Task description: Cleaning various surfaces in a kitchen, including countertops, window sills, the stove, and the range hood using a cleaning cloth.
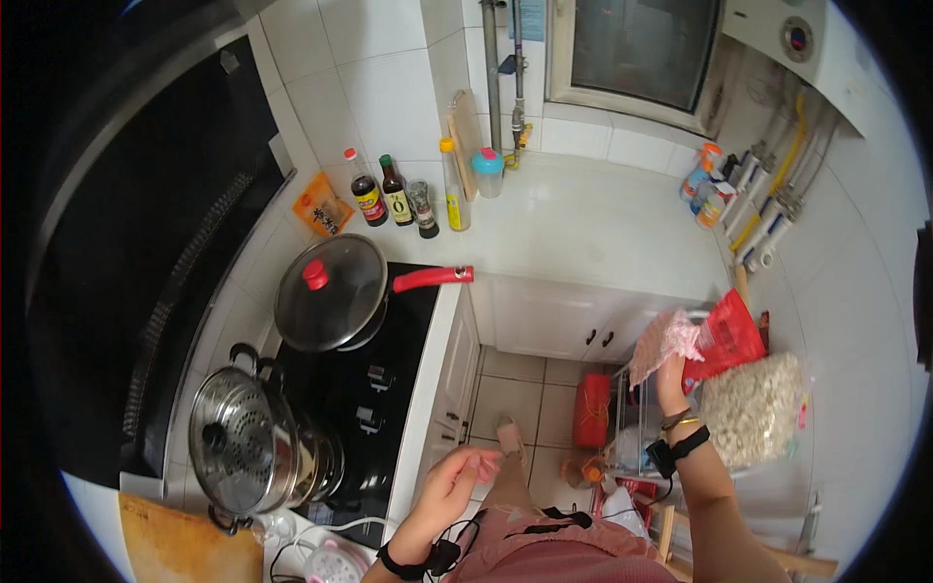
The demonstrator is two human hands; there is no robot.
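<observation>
My right hand (pixel 672 382) reaches over a wire rack at the right and is closed on a pink cloth (pixel 665 342), which covers the fingertips. Just behind that hand, a red plastic packet (pixel 729 331) stands beside a large clear bag of pale, lumpy pieces (pixel 754 408). My left hand (pixel 459 484) is raised near the counter edge, fingers curled; whether it holds something small and pink cannot be made out. A lidded pan (pixel 332 299) with a red handle rests on the black cooktop (pixel 393 364), nearer the wall than a lidded steel steamer pot (pixel 240 444).
Sauce bottles (pixel 368 200), a pepper grinder (pixel 423 211) and a blue-lidded cup (pixel 487 175) stand along the back wall. Spray bottles (pixel 703 182) are near the pipes. A red box (pixel 592 409) and an orange-capped bottle (pixel 581 470) are on the floor by the wire rack (pixel 633 430).
</observation>
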